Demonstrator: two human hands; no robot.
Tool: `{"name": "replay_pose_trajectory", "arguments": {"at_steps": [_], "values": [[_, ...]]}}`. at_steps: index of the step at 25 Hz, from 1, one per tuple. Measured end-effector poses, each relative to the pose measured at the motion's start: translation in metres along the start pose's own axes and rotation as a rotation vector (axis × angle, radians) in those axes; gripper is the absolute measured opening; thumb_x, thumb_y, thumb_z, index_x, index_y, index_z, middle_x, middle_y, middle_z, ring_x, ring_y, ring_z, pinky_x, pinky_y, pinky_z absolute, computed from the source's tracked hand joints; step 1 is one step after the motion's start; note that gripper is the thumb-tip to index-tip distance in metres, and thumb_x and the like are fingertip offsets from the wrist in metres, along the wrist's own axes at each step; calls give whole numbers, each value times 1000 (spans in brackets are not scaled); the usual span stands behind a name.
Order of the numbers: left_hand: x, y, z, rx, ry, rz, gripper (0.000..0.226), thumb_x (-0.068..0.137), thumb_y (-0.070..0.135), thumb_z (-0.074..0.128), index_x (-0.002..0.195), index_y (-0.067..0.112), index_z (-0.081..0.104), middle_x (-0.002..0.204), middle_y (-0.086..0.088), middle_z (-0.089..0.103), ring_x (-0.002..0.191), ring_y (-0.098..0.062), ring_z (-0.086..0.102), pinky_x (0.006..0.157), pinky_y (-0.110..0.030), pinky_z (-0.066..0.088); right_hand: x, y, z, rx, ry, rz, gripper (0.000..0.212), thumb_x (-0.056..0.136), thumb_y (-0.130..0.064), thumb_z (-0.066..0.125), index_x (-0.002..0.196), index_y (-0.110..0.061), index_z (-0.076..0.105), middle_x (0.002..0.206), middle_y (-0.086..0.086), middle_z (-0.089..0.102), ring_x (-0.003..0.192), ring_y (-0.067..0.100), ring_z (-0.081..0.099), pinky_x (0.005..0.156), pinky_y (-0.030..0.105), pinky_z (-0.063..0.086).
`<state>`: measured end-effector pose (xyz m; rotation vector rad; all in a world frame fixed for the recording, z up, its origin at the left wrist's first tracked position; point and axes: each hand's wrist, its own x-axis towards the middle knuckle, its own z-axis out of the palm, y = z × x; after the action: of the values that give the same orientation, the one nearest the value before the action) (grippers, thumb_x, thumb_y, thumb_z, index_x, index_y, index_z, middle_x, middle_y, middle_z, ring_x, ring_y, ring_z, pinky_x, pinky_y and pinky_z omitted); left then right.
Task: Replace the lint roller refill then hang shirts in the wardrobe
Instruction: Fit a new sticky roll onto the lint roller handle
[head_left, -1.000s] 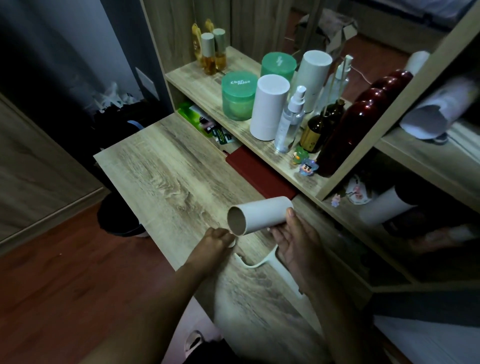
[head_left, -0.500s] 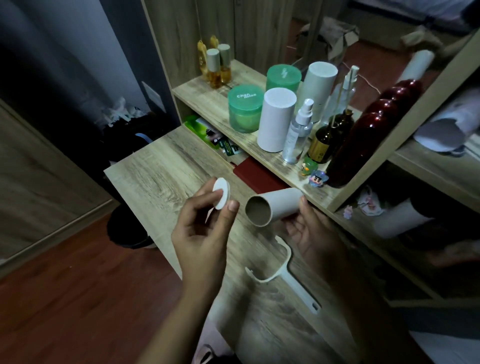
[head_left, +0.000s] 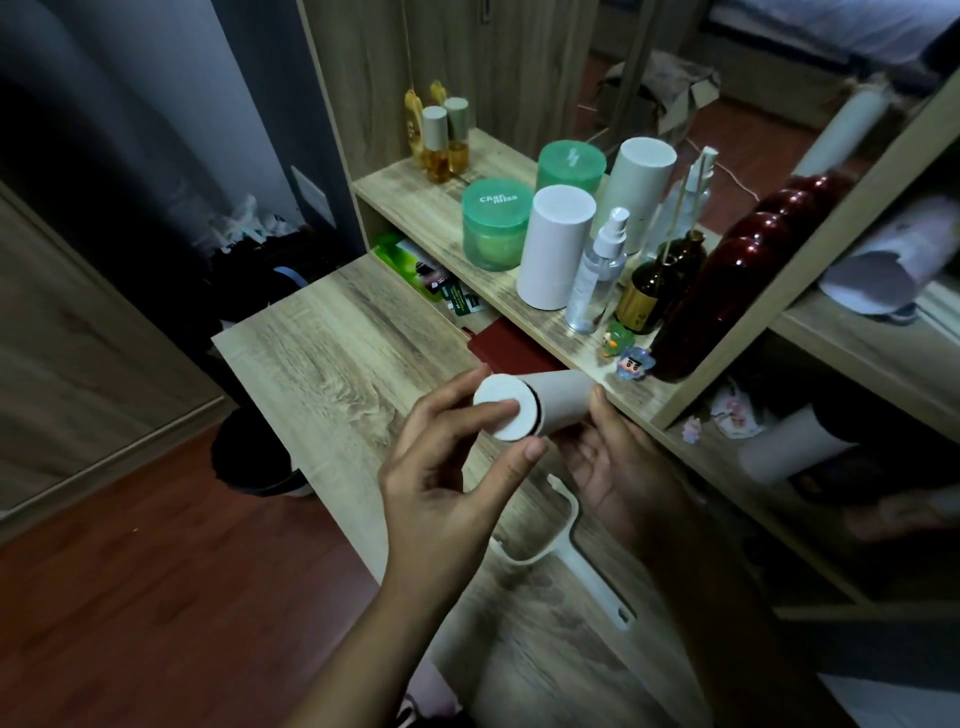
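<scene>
- One lint roller refill tube (head_left: 563, 408), level in the air above the wooden desk (head_left: 332, 353), just in front of the shelf edge.
- Gripped at its far end by the right hand (head_left: 618, 467), thumb on top, fingers curled beneath.
- One round white end cap (head_left: 501, 410), pinched between thumb and forefinger of the left hand (head_left: 447, 467), set against the tube's near end with a thin dark seam between them.
- One white roller handle (head_left: 592, 577), flat on the desk below both hands, touching neither.
- On the shelf (head_left: 405, 189):
  - two green jars (head_left: 496, 223)
  - two upright white cylinders (head_left: 558, 244)
  - one clear spray bottle (head_left: 597, 280)
  - one brown reed bottle (head_left: 652, 291)
  - one dark red bottle (head_left: 727, 291)
  - two small figurines (head_left: 615, 338) at the front edge
  - two small amber bottles (head_left: 435, 143) at the far left
</scene>
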<state>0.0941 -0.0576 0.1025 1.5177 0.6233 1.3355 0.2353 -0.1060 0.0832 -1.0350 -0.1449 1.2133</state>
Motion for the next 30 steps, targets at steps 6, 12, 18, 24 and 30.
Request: {"name": "replay_pose_trajectory", "arguments": {"at_steps": [6,12,18,24,30], "values": [[-4,-3,-1,134,19,35,28,81,39,67,101,19,67,122,23,60,116,-10,59,95,-26,46,-5,-2,0,-50,45,-11,51,74,-42,59,116,-12,54,111,11,68,98,14,68,74,21,56],[-2,-5,-4,346,18,208,22,86,27,64,97,9,70,119,-3,61,116,-5,58,95,-21,45,-8,-9,4,-84,48,-74,35,73,-37,57,101,-17,60,96,4,72,90,10,71,67,16,54],[-2,-3,-5,513,11,319,28,89,22,59,92,-4,71,117,-11,60,111,-6,58,96,-16,42,-13,-8,7,-114,37,-94,17,85,-31,51,94,-20,61,82,-5,76,85,5,70,68,14,54],[-3,-6,-6,604,17,371,28,91,19,56,95,-6,70,116,-13,60,104,-16,60,96,-16,42,-12,-8,11,-135,31,-86,16,92,-24,45,93,-20,60,80,-8,76,83,4,70,68,13,54],[-3,-7,-6,643,8,352,24,87,13,58,95,-5,71,113,-13,63,103,-17,61,95,-16,42,-13,-3,11,-147,67,-102,14,89,-26,48,92,-20,60,82,-1,74,80,2,70,66,13,53]]}}
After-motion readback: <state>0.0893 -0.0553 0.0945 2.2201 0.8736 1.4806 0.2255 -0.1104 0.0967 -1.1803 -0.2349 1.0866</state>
